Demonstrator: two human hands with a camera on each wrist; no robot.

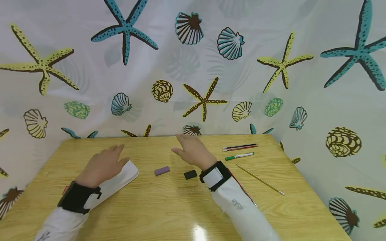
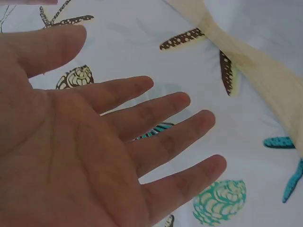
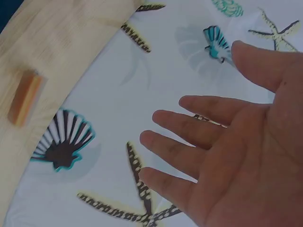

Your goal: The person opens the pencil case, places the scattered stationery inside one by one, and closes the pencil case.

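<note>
while left hand and right hand were outstretched, empty, purple block lay between them on wooden surface, starfish-print cloth hanging behind.

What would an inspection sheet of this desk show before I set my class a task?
Surface: wood-grain table, with a glare spot on the near side.
Job's things: white case, partly hidden by the left hand; purple block and black block, lying apart; a faint ruler-like strip.
Clutter: black pencil, red pencil, green marker and yellow pencil on the right; slim red stick beside the right sleeve, partly hidden.
Hands: left hand and right hand both have fingers extended, holding nothing.
Cables: nothing seen.
Surroundings: white cloth with a starfish-and-shell print, behind the table and at both sides.
</note>
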